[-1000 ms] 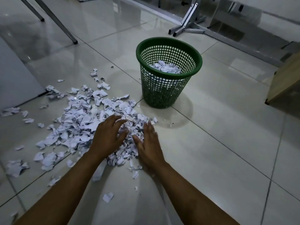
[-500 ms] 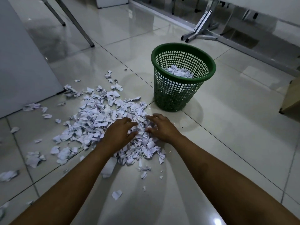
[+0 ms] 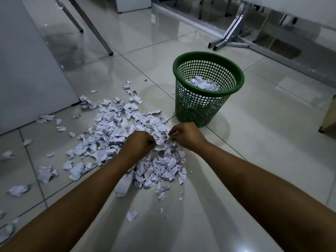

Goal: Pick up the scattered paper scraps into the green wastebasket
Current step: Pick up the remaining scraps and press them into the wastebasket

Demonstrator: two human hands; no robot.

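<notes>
A wide pile of white paper scraps (image 3: pixel 116 135) covers the glossy tiled floor at centre left. The green mesh wastebasket (image 3: pixel 240 77) stands upright just beyond the pile to the right, with crumpled scraps (image 3: pixel 203 84) inside it. My left hand (image 3: pixel 138 144) and my right hand (image 3: pixel 187 135) sit close together on the near right part of the pile. The fingers of both hands are curled round a bunch of scraps held between them.
A grey panel (image 3: pixel 27 70) stands at the left. Metal legs (image 3: pixel 91 28) slant across the floor behind the pile, and a metal stand foot (image 3: pixel 229 37) lies behind the basket. A wooden furniture corner (image 3: pixel 329 115) juts in at the right edge. Stray scraps (image 3: pixel 18 190) lie at lower left.
Both hands went from flat and spread on the pile to curled together, gathering scraps between them. The view has shifted, so the basket sits further right.
</notes>
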